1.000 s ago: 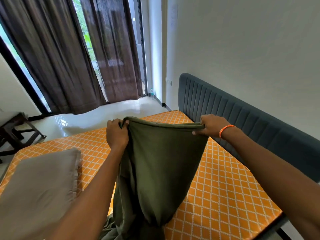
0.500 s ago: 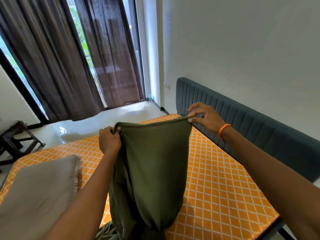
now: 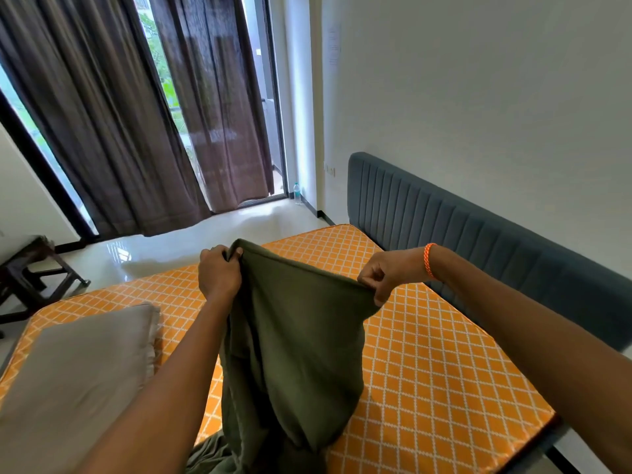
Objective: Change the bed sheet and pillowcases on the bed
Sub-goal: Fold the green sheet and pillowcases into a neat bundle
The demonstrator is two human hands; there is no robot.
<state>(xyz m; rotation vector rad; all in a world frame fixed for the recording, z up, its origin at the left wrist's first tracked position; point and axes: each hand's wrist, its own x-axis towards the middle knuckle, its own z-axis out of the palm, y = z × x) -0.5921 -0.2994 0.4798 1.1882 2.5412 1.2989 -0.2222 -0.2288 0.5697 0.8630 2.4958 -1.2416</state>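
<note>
At the bottom centre of the frame I see the olive green sheet (image 3: 294, 354) bunched on the bed and rising as a hanging fold to its top edge, which I hold stretched between both hands. My left hand (image 3: 219, 273) grips one end of that edge, fingers curled over the cloth. My right hand (image 3: 384, 277) pinches the other end between thumb and fingers; an orange band (image 3: 429, 261) sits on that wrist.

Key relation: the held edge runs left to right across the centre of the frame, slightly higher at the left hand, and the sheet's bulk hangs straight down below it, toward me. Both hands are about equally near the edge.

The orange patterned mattress (image 3: 444, 371) lies bare beneath and beyond the sheet. A grey pillow (image 3: 78, 364) rests on it at lower left. The blue headboard (image 3: 478, 241) runs along the right side.

Judgement: spreading requires carrying the edge away from me, over the mattress.
</note>
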